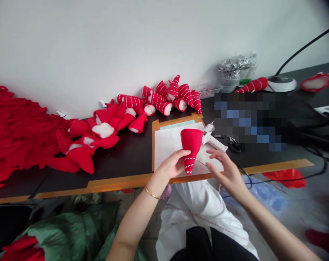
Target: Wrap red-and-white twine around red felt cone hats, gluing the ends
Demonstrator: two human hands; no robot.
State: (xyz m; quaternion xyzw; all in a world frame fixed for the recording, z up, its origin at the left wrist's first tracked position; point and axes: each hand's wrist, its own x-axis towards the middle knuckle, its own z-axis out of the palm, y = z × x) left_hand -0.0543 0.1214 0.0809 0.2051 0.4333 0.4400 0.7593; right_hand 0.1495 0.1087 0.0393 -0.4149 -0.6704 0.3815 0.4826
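Observation:
My left hand (173,164) grips a red felt cone (191,139) near its narrow end, the tip pointing down and the wide end up. Red-and-white cord is wound in a few turns around the tip. From there a thin length of cord (201,162) runs toward my right hand (226,170), whose thumb and fingers are spread apart beside the cone. Whether the cord rests against those fingers I cannot tell. A white glue gun (215,139) lies just behind, on white paper (164,148) taped to the table. More cord (208,219) crosses my lap.
Several cord-wrapped cones (160,103) lie along the wall. Plain stuffed red cones (104,128) and a large red fabric heap (20,130) are at left. Black scissors (235,144), a lamp base (282,84) and a tinsel container (231,78) stand at right. One table area is pixelated.

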